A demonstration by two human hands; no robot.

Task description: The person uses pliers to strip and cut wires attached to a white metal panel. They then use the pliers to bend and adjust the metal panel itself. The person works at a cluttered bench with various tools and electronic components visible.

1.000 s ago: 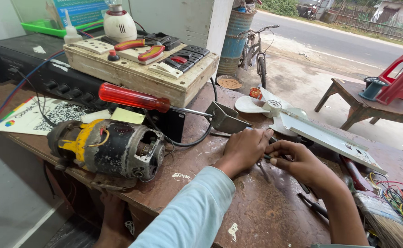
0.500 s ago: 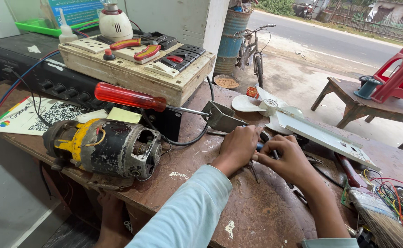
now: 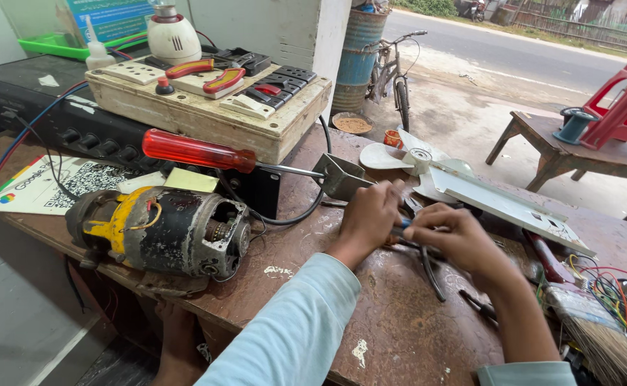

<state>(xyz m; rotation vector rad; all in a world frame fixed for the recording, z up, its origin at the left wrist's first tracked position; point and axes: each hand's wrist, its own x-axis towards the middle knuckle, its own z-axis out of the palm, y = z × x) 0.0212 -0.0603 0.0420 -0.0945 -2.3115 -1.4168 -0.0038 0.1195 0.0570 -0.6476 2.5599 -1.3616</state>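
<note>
Both hands meet over the worn desk (image 3: 399, 336). The left hand (image 3: 367, 218) is curled, its grip closed on a small blue-handled tool (image 3: 401, 227). The right hand (image 3: 450, 236) pinches the same tool from the other side, fingertips tight. Just beyond the grip lie white fan blades (image 3: 399, 154). Left of it sits a motor (image 3: 167, 230), with a red screwdriver (image 3: 199, 151) above.
</note>
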